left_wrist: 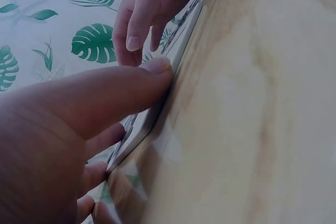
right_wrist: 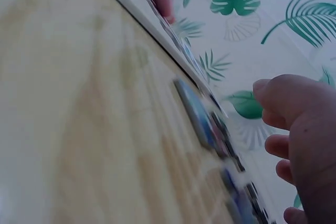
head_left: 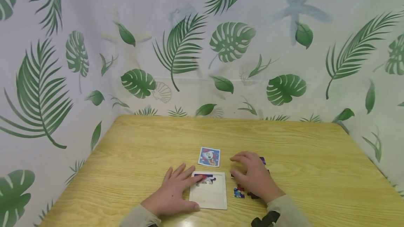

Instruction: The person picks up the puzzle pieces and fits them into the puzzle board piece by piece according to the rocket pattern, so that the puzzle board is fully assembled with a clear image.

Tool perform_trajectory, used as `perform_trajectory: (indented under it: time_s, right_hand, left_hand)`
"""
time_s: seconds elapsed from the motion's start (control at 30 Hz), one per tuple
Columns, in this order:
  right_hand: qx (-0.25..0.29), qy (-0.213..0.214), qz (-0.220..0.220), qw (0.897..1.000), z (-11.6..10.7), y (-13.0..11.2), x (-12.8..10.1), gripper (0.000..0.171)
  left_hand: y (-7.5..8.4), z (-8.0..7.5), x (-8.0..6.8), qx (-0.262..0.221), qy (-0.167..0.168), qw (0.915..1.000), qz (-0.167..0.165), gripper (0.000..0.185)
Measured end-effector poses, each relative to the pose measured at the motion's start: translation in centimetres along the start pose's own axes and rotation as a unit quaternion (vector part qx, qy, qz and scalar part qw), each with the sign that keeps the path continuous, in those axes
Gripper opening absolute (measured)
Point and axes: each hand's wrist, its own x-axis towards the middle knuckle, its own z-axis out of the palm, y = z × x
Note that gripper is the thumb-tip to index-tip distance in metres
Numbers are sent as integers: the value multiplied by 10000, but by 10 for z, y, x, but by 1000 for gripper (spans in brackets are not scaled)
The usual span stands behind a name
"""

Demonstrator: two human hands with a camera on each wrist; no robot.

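While the wooden table (head_left: 315,157) carries everything in reach, the work on it looks barely begun. Furthest left, the left hand (head_left: 172,193) lies flat with straight, relaxed fingers; it grips nothing, its thumb pressing against the near left edge of the puzzle tray (head_left: 209,197) and its fingertips resting on the tray's upper left corner. The left wrist view confirms the thumb (left_wrist: 152,74) bearing against the tray's rim. Inside the tray, one placed piece (head_left: 205,178) sits along the top edge, while the rest of the pale recess below it shows bare wood, so most of the picture is judged still to be filled in.

Just beyond the tray's far edge lies a small reference card (head_left: 209,157) with a colourful cartoon picture, apart from both hands.

To the right of the tray, the right hand (head_left: 254,178) hovers arched over the loose pieces (head_left: 240,192), its fingers curled downward toward them. Whether it pinches one cannot be told: the palm hides the fingertips from the head camera, and the right wrist view is too blurred. Several pieces remain scattered beside and beneath that hand, unplaced.
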Motion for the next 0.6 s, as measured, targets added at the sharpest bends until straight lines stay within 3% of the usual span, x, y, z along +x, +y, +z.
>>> perform_trajectory:
  time_s: [0.6]
  right_hand:
    - [-4, -191, 868, 9960, -48, 63, -9, 47]
  left_hand:
    - [-1, -1, 2, -33, -51, 10000, -29, 86]
